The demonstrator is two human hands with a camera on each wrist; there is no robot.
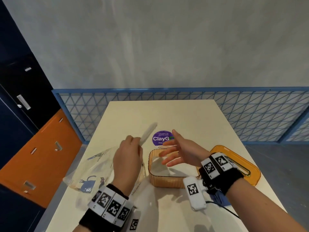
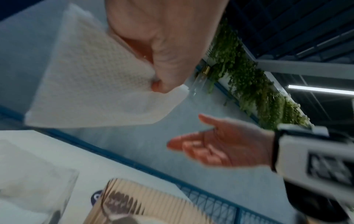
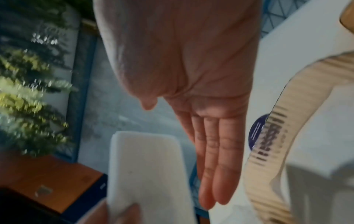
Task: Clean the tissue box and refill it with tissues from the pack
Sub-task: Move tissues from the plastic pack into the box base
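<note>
I see my left hand (image 1: 127, 158) pinching the tissue stack (image 1: 148, 132) raised just left of the open tissue box (image 1: 164, 180), over which my right hand (image 1: 181, 150) hovers with fingers spread, empty.

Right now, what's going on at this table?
A person is refilling an orange tissue box. The left hand grips a white stack of tissues lifted above the plastic tissue pack, beside the open box. The right hand hovers open over the box, holding nothing. The box's lid lies off to the right on the table.
</note>
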